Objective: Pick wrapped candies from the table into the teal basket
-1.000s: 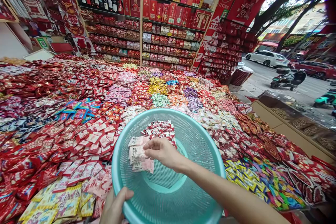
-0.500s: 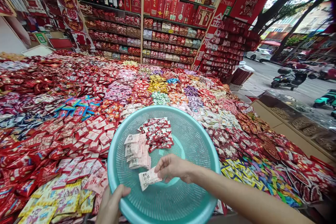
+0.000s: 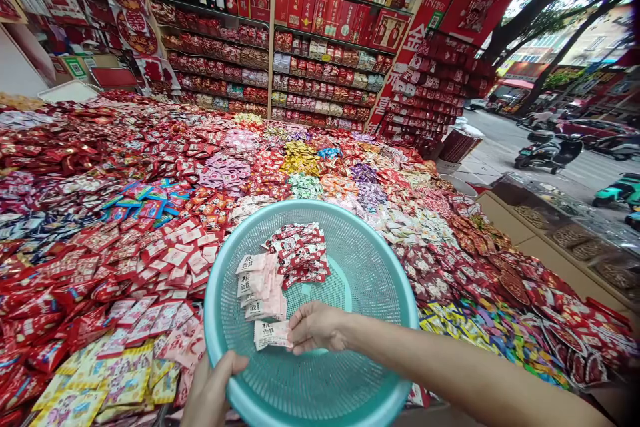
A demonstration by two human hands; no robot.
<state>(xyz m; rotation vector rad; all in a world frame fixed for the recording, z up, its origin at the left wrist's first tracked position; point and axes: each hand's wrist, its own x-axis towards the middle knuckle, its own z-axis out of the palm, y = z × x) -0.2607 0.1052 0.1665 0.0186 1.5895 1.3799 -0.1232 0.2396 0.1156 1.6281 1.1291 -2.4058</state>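
A round teal plastic basket [image 3: 380, 373] with perforated sides sits in front of me. My left hand [image 3: 215, 380] grips its rim at the lower left, thumb over the edge. Inside the basket my right hand [image 3: 317, 328] pinches the right end of a pale pink candy packet [image 3: 271, 334] with dark lettering. Just above it, overlapping pink packets [image 3: 260, 285] are stacked along the basket's left side. Beside those, toward the back, lies a pile of red and white packets [image 3: 300, 252].
Heaps of wrapped sweets [image 3: 170, 260] surround the basket on a wide display. Shelves [image 3: 273, 47] with bottles and red boxes stand behind. At right are clear-lidded bins [image 3: 570, 233], with a parked scooter [image 3: 549, 151] on the street beyond.
My right hand has moved slightly left and up with the pink packet, which now lies straighter, close below the pink stack. My left hand stays on the rim.
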